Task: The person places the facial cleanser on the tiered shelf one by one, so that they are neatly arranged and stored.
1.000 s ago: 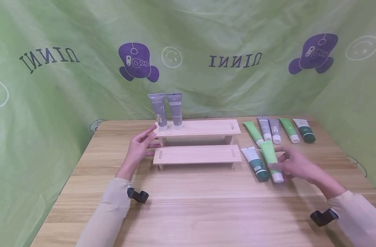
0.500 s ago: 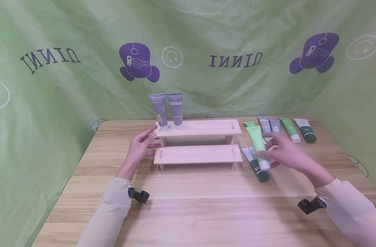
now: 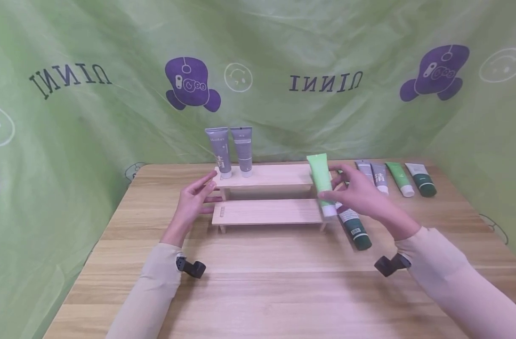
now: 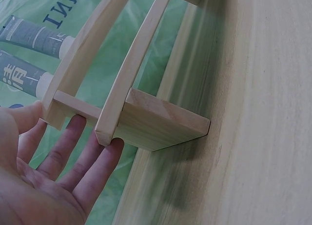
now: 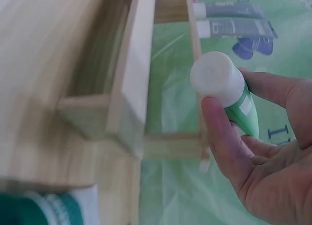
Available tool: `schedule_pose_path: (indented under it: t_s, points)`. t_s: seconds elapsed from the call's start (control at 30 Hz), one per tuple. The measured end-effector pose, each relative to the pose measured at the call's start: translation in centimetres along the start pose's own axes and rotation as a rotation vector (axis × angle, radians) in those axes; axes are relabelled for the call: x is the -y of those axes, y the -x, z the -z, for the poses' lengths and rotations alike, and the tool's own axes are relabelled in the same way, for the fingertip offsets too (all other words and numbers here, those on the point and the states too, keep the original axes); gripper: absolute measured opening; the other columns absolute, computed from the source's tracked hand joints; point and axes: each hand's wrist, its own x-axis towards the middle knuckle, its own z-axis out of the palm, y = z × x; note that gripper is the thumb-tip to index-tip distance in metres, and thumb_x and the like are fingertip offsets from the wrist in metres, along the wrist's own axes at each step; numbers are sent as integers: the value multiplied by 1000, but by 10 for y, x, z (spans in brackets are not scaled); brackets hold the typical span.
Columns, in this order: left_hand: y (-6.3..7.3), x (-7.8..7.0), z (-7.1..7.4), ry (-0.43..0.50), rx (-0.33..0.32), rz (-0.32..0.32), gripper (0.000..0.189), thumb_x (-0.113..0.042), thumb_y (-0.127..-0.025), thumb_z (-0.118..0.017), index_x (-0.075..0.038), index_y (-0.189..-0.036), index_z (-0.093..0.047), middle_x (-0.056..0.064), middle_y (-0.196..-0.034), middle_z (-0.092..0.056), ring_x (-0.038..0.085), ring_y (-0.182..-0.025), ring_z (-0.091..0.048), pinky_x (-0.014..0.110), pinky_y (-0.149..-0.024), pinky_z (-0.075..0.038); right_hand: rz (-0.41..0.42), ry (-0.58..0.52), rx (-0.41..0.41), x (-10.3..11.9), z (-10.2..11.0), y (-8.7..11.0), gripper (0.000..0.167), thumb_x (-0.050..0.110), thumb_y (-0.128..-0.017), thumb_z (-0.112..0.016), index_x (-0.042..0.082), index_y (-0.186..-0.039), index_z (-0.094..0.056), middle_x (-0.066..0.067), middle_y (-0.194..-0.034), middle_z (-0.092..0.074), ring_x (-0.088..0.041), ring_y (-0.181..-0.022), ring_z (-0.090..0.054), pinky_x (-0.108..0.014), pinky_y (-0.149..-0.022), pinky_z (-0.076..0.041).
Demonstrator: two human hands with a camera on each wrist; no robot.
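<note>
A wooden two-step rack (image 3: 266,212) stands on the table. My left hand (image 3: 189,203) touches its left end, the extended fingertips resting against the board ends in the left wrist view. Two grey-purple squeeze tubes, one (image 3: 219,153) beside the other (image 3: 243,151), stand cap down at the left of the upper step. Between thumb and fingers, my right hand (image 3: 359,193) holds a light green squeeze tube (image 3: 320,176) by its lower part. That tube is raised, cap down and slightly tilted, before the rack's right end. Its white cap (image 5: 217,78) faces the right wrist camera.
Right of the rack lie a white and dark green tube (image 3: 354,230), grey-purple tubes (image 3: 379,176), a green tube (image 3: 399,180) and another white and dark green tube (image 3: 421,180). Another green tube is mostly hidden behind my right hand. A green printed cloth (image 3: 266,113) hangs behind.
My right hand has lifted the light green tube off the table and carried it left to the rack's right end. The left hand stays at the rack's left end.
</note>
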Motion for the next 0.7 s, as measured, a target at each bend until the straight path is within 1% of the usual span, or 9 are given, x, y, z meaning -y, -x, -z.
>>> schedule_pose_path:
  t_s: [0.2,0.3,0.43,0.57,0.7]
  points:
    - [0,-1,0,1,0,1,50,-39,-99,-63,-29,-147,-52,17,-141,-56,33,-103,-70,52,-84,-60,35,-60,-10,19,-12,-17,84,13,-87,-81,3,-153,-30,-24,-112,-53,-30,-81,-67,-44,-62,-64]
    - [1,-3,1,2,0,9,50,-40,-99,-63,-30,-147,-53,18,-139,-58,33,-103,-71,52,-84,-61,56,-113,-16,28,-19,-28,81,8,-87,-80,4,-151,-31,-23,-109,-53,-31,-83,-67,-46,-63,-64]
    - [1,-3,1,0,3,13,49,-40,-99,-63,-31,-147,-53,19,-136,-59,33,-103,-70,52,-84,-60,81,-159,-27,40,-29,-40,80,5,-86,-80,5,-149,-30,-22,-108,-52,-32,-87,-67,-47,-63,-64]
    - [1,-2,1,10,5,8,50,-39,-99,-64,-30,-147,-53,19,-135,-60,38,-105,-69,53,-84,-60,104,-201,-41,51,-39,-50,83,3,-85,-80,6,-150,-28,-22,-109,-50,-33,-89,-65,-46,-63,-64]
    - [1,-2,1,28,0,9,49,-38,-99,-65,-30,-146,-54,19,-133,-61,43,-108,-66,54,-84,-60,127,-247,-73,60,-49,-60,84,1,-84,-80,10,-150,-28,-22,-110,-50,-33,-93,-66,-47,-65,-64]
